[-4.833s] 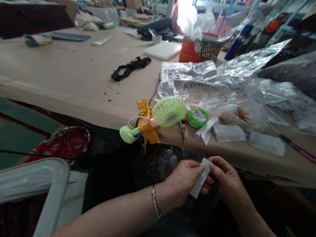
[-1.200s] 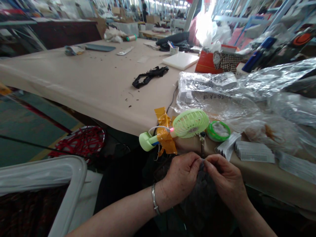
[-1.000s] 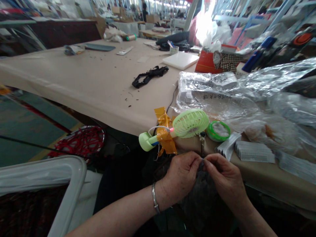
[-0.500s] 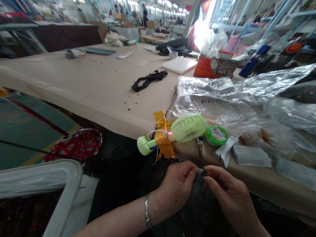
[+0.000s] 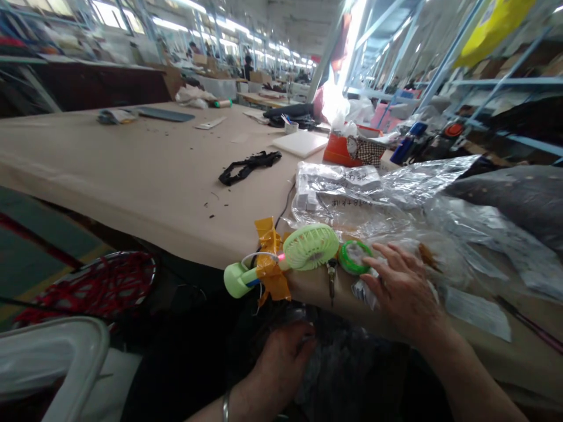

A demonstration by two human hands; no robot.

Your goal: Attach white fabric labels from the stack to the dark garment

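My left hand [image 5: 284,360] is low over my lap, its fingers curled together on a dark, thin cloth [image 5: 338,357]. The exact pinch point is in shadow. My right hand [image 5: 404,287] reaches over the table edge with fingers stretched and apart, holding nothing that I can see. Beneath it lie printed white labels [image 5: 364,293], partly covered by the palm. Just left of its fingertips sits a round green dish [image 5: 352,258] with white stuff inside.
A light-green fan [image 5: 311,247] is fixed to the table edge with brown tape [image 5: 270,269]. Clear plastic bags [image 5: 343,202] spread behind my right hand. A black strip [image 5: 248,167] lies on the table [image 5: 132,158]. A white tub [image 5: 83,351] and a basket of red strips [image 5: 101,284] stand left.
My right hand has left the cloth and moved up and right over the labels, its fingers spreading. My left hand has sunk lower with the cloth. The view has tilted up and turned right.
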